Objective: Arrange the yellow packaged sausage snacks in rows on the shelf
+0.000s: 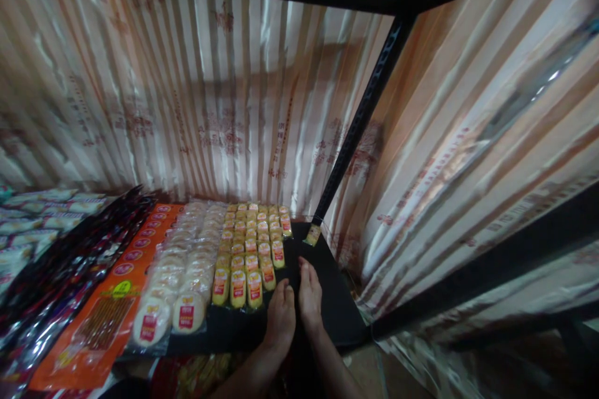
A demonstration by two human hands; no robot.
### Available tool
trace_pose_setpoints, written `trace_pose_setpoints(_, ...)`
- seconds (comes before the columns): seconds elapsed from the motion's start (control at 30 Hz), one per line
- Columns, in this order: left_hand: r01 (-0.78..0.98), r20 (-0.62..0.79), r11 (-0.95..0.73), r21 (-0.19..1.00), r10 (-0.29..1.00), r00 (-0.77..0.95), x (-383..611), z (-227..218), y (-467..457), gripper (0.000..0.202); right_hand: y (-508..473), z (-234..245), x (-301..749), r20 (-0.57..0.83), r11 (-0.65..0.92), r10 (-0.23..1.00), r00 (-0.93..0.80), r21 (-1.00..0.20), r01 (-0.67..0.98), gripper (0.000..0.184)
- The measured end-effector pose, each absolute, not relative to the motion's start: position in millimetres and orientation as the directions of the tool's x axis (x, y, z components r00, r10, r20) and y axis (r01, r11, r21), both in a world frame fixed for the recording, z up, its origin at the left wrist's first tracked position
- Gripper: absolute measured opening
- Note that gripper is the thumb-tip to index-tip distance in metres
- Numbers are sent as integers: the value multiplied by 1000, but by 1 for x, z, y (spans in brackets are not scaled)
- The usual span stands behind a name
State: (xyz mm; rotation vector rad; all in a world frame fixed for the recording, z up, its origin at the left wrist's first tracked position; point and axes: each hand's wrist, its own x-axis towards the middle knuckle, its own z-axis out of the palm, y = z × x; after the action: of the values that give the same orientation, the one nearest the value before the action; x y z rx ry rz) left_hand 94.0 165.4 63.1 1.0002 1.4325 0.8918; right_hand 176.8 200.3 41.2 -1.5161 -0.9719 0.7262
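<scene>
My left hand (279, 315) and my right hand (309, 296) lie side by side, palms down, on the bare black shelf board (327, 312). Their fingers are stretched flat and hold nothing. Just left of my left fingertips run rows of small yellow packets with red labels (250, 243). A single yellow packet (312, 234) lies apart at the foot of the black upright post (360, 115), beyond my right hand.
Left of the yellow packets lie rows of round white cakes in clear wrap (185, 274), then orange flat packs (116, 299), dark shiny packs (60, 274) and pale packets (37, 218). A striped satin curtain (210, 100) hangs behind and to the right. Another shelf overhangs.
</scene>
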Motion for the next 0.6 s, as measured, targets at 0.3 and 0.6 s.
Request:
trace_pose_setpoints(0.3,138,-176,172,975,984,17,61,56,98,32,105,29,128,-1,-8,867,499,-1000,13,55)
trace_pose_setpoints(0.6,315,-341,332,889,940,-26,-14,11,31,33,26,-23,62,-103,-160,952,289,-970,181,44)
